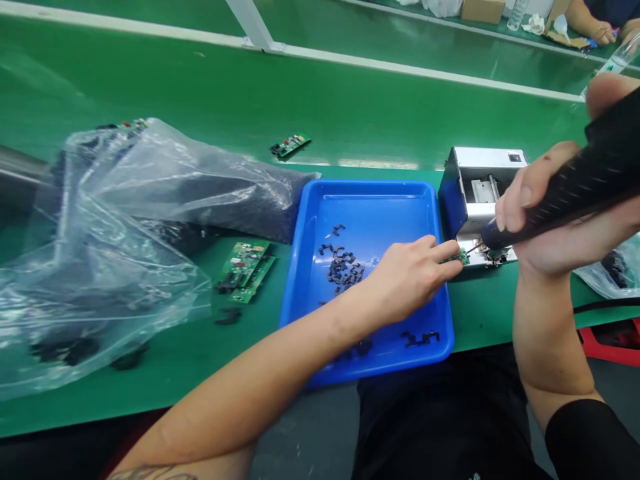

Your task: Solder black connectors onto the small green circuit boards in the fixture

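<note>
Between thumb and fingers, my left hand pinches a small green circuit board beyond the right edge of a blue tray. My right hand is wrapped round a black electric screwdriver, tilted down to the left. Its thin bit reaches to the board's right end; whether it touches a screw I cannot tell. Just behind stands a silver and black screw feeder, its front partly hidden by the right hand. Small black plastic clips lie in the tray, partly covered by my left forearm.
Left of the tray are stacked circuit boards and a large clear plastic bag of black parts. Another board lies behind the tray. A second bag sits far right. Across the bench, another person's hand shows.
</note>
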`<state>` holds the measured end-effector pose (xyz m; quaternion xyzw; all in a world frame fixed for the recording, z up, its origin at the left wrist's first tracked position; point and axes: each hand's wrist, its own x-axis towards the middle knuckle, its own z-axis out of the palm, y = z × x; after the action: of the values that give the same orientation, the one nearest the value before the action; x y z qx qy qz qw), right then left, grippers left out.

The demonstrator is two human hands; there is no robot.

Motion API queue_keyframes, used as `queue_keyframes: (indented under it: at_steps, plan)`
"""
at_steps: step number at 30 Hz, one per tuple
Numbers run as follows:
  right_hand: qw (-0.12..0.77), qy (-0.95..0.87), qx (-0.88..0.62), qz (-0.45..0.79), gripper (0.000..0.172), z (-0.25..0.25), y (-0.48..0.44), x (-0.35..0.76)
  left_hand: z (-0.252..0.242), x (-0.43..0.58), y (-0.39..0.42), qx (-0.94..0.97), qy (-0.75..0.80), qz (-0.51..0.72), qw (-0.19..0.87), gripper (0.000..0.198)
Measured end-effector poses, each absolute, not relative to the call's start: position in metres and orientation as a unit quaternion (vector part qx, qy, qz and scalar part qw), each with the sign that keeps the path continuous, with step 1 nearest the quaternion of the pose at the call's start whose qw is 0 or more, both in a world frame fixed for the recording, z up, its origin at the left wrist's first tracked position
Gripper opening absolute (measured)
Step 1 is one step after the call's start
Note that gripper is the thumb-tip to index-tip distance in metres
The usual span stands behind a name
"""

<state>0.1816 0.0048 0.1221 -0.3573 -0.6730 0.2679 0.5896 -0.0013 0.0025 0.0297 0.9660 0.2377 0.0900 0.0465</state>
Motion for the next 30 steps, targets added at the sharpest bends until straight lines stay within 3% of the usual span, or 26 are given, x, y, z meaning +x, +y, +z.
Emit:
queue_keyframes:
  at_steps: [3,12,16,20,30]
  plan:
    - [0.646,-0.616,-0.306,0.332,0.096,0.116,0.009,0.179,0.029,-0.001,0.003,0.967,0.235,0.089,0.049,0.024]
    - [0.596,-0.644,-0.385,0.285,0.111,0.098,0.014,0.188,0.029,-0.002,0.002,0.967,0.234,0.090,0.046,0.024]
    - [0.646,-0.590,-0.331,0.353,0.086,0.099,0.010,0.179,0.030,-0.001,0.002,0.967,0.235,0.085,0.043,0.025]
    - [0.636,-0.562,-0.264,0.458,0.059,0.103,0.004,0.173,0.030,-0.001,0.001,0.967,0.240,0.082,0.034,0.024]
    - [0.642,-0.532,-0.231,0.502,0.052,0.102,0.004,0.164,0.023,0.000,0.005,0.965,0.236,0.114,0.028,0.019]
